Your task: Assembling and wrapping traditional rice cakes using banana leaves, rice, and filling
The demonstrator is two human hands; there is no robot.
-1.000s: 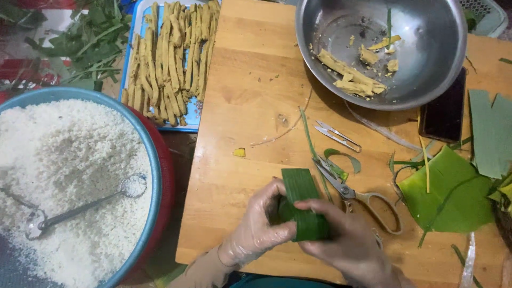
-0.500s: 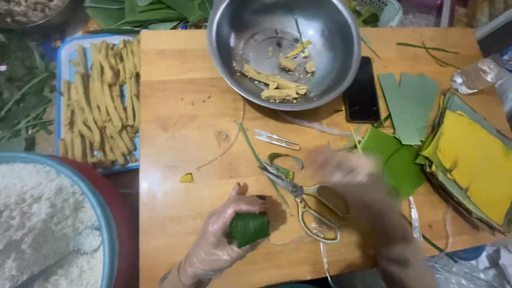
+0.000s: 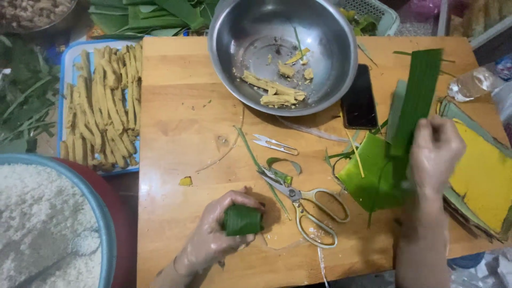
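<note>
Parcel [image 3: 242, 220] of rolled green leaf sat in the left hand [image 3: 213, 240], fingers curled narrow around it, thumb across the near end, low on the wooden table [image 3: 176, 112]. Looked small, light, soft under the wrap; likely springy, so the leaf would unroll if the squeeze eased. Surface looked glossy, and the hand appeared to wear a thin clear glove, so probably a bit slippery. Best hold judged to be around the middle, across the overlap, not at the open ends.

Right hand [image 3: 434, 152] was blurred, fingers closed around the lower end of a long leaf strip [image 3: 416, 98] that stood up and away past the fingertips. Strip looked thin, flexible, easy to tear along the grain; pinch near one end seemed right.

Just right of the left fingertips: scissors [image 3: 301, 200], blades open slightly, pale handles. Beyond those, small metal tweezers [image 3: 274, 144] and leaf scraps. Under the right wrist: bright green folded leaf [image 3: 368, 178]; beside the right fingers, stack of yellow-green leaves [image 3: 480, 170]. Beyond both hands: steel bowl [image 3: 330, 32] with few yellowish filling strips, dark phone [image 3: 358, 98] touching its rim side. Far left of the left hand: blue tray [image 3: 66, 58] of filling sticks and basin [image 3: 104, 224] of white rice.
</note>
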